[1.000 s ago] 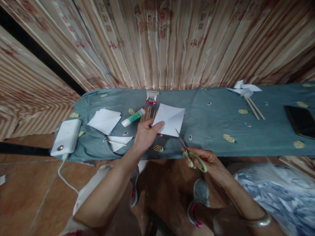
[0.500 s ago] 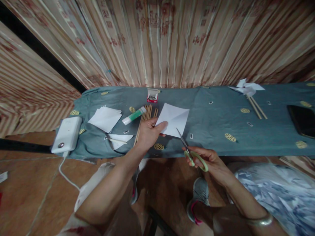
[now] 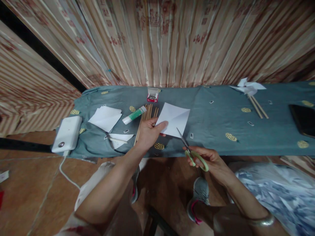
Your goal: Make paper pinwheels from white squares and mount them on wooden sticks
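Observation:
Between thumb and fingers, my left hand (image 3: pixel 150 131) pinches the left corner of a white square sheet of paper (image 3: pixel 174 117), which shows faint crease lines. My right hand (image 3: pixel 206 158) grips a pair of scissors (image 3: pixel 189 152) by its light green handles. The blades point up and left, with their tips over the lower edge of the paper. Whether the blades are cutting into it is hard to make out. Under and beside my left hand lie several thin wooden sticks (image 3: pixel 148 113). A glue stick (image 3: pixel 134 115) with a green label rests just left of them.
Stacked white paper (image 3: pixel 106 117), a white triangular piece (image 3: pixel 120 140) with a pencil-like stick on it, and a white power bank (image 3: pixel 67 134) are at left. A small red box (image 3: pixel 152 96) stands behind. At right are a paper pinwheel (image 3: pixel 248 87) and a black phone (image 3: pixel 302 119).
Almost nothing differs. The hands, paper and scissors keep the same pose; the view has shifted very slightly.

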`<state>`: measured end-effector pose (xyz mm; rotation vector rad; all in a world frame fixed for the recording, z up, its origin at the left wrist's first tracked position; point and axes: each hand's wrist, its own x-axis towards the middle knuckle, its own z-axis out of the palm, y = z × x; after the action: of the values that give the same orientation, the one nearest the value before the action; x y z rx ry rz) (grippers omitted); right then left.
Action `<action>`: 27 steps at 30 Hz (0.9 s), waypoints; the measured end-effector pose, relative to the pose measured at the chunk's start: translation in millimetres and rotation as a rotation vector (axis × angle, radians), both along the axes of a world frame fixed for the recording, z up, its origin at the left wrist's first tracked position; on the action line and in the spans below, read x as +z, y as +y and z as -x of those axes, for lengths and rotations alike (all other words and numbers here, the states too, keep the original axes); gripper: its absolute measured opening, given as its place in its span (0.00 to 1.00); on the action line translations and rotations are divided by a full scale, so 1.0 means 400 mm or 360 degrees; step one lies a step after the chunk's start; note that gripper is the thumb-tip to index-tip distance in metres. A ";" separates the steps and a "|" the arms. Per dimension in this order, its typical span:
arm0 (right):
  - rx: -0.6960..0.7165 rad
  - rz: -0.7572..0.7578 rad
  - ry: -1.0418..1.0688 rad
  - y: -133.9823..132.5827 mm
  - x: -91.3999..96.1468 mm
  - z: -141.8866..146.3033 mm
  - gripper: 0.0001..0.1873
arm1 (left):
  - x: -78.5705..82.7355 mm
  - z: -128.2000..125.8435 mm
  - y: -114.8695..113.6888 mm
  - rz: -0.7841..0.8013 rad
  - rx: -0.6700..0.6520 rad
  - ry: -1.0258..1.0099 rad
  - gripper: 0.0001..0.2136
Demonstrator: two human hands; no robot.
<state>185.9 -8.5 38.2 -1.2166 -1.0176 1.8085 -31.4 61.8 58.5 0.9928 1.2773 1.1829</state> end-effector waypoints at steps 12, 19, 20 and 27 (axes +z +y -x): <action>-0.0008 -0.0035 -0.0064 -0.001 -0.017 -0.008 0.20 | 0.003 -0.001 -0.004 0.0008 -0.0004 -0.0024 0.12; -0.0050 -0.0096 -0.0032 -0.001 -0.019 0.002 0.19 | -0.006 0.001 -0.005 0.0017 -0.0012 -0.0040 0.12; -0.0045 -0.0109 -0.0036 -0.001 -0.018 0.002 0.19 | -0.007 -0.001 -0.006 0.0032 -0.0012 -0.0046 0.13; -0.0034 -0.0094 -0.0048 0.003 -0.010 0.005 0.20 | 0.002 -0.012 -0.015 0.0084 -0.0014 -0.0073 0.12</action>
<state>184.0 -7.2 34.2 -1.2177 -1.0641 1.7364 -26.5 56.0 59.2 0.9271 1.2602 1.1533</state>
